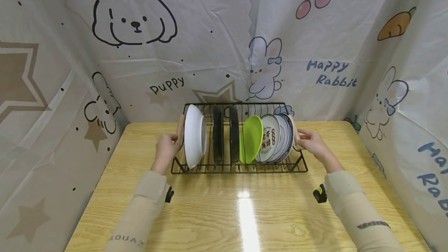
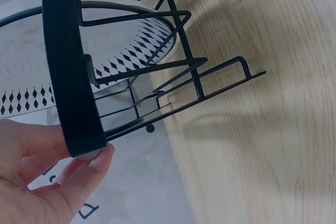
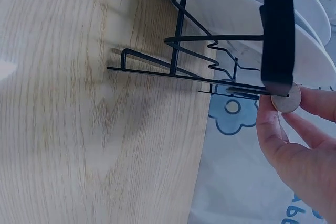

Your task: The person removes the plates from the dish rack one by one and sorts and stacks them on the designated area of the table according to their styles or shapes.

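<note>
A black wire dish rack (image 1: 245,169) with a wooden handle at each end stands at the table's back edge. My left hand (image 1: 165,149) pinches its left handle (image 1: 180,129) between thumb and fingers. At the other end, my right hand (image 1: 312,143) grips the right handle (image 3: 286,99) by its round wooden end. Upright in the rack, from left to right, are a large white bowl (image 1: 193,137), two dark pan-like pieces (image 1: 217,135), a lime green bowl (image 1: 251,139) and several white plates (image 1: 268,137), the frontmost with red and black characters.
The light wood table (image 1: 210,213) stretches in front of the rack, with a bright light reflection on it. Behind and on both sides hangs a pale curtain (image 1: 210,22) printed with cartoon animals. A small black device (image 1: 320,193) sits at the right wrist.
</note>
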Tool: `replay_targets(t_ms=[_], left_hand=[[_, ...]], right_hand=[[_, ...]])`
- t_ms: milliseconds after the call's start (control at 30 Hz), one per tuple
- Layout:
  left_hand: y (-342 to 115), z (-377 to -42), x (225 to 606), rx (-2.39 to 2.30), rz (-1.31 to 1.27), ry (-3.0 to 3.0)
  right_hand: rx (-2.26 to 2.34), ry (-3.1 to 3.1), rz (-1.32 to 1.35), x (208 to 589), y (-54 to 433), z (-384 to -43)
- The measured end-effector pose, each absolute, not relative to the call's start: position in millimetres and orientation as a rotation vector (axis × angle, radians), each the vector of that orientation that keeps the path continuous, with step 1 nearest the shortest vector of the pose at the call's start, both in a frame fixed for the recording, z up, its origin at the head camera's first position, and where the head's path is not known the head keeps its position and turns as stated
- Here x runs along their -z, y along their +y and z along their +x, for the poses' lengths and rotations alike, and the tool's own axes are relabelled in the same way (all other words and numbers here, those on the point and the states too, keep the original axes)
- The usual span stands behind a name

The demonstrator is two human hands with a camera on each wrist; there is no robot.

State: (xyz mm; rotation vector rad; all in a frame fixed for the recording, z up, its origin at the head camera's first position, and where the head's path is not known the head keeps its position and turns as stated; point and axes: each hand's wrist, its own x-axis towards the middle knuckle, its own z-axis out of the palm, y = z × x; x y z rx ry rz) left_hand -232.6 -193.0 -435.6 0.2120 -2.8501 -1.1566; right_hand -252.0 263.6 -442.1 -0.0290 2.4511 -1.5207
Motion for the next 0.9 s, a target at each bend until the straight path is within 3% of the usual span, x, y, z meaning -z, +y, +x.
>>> replay_targets(t_ms=[900], left_hand=[[-169.9, -237.0, 435.7, 1.183, 0.209, -2.821]], right_hand=[[1.493, 2.373, 0.013, 433.4, 282.1, -257.6]])
